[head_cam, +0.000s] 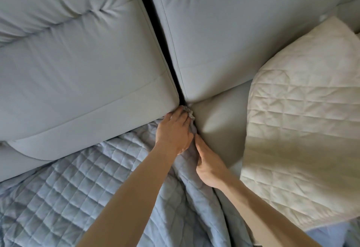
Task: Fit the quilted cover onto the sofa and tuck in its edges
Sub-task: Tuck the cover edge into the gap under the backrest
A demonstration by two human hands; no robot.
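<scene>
Hands are pressing a quilted cover [74, 192] into a sofa [78, 61] at the spot where two back cushions and two seats are meeting. Left hand [173, 129] is lying palm down with fingers straight, pushing a bunched corner [190, 113] of the cover toward the dark gap [155, 32] between the back cushions; it is gripping nothing. Right hand [208, 164], just near of it, is running straight fingers along the crease beside the bare right seat [218, 125] and pressing the cover's edge down. It is pinching nothing that shows, though its thumb is partly hidden.

Cover is lying across the left seat, near and left, with its far edge going under the left back cushion and loose folds gathering beneath both forearms. White pad [302, 129] is resting on the right seat, apart from both hands.

Risk is looking greatest at the corner: thick quilting crammed into a tight junction is likely to spring back out once the pressure comes off. Slack near the wrists is also suggesting that a harder push could drag the cover askew, pulling its near-left part off line or leaving a ridge along the crease.
</scene>
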